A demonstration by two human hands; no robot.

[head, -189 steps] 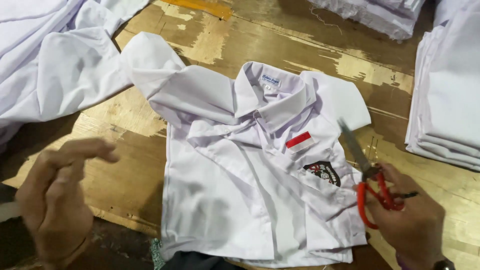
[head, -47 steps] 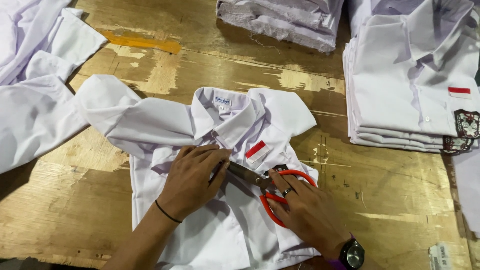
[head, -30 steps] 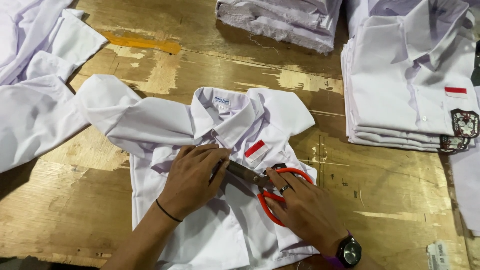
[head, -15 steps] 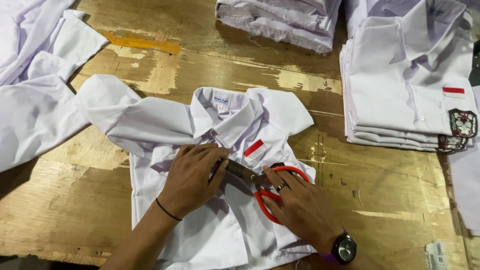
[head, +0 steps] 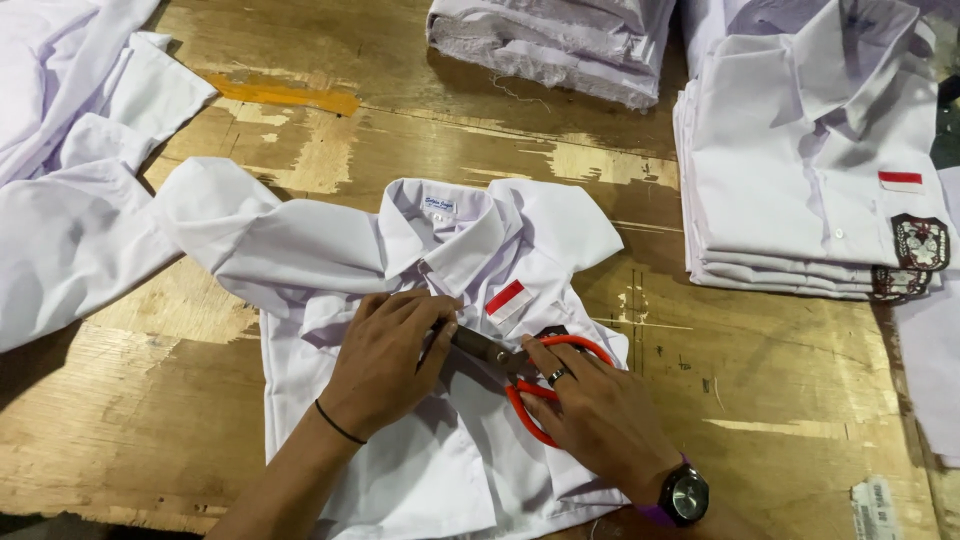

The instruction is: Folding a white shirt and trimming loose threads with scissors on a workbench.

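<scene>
A white shirt (head: 420,440) is laid face up, collar away from the person, at the middle of the wooden surface (head: 790,400). The left hand (head: 385,360) is pressed flat on the shirt front, fingers curled at the placket, nothing gripped. The right hand (head: 600,410) is closed through the red loops of the scissors (head: 500,355), whose blades are pointed toward the left fingertips; how far the blades are parted cannot be told.

Risk, as judged: the blade tips lie very close to the left fingers, so a nick could be caused by a quick closing. The cloth itself could be cut if a fold is caught between the blades, and the red-and-white patch (head: 508,298) lies just beside them.

The surface is worn, scuffed plywood. A stack of folded shirts (head: 800,180) is placed at the right, a second pile (head: 560,40) at the far edge, and loose shirts (head: 70,200) at the left. Nothing more of the room is shown.
</scene>
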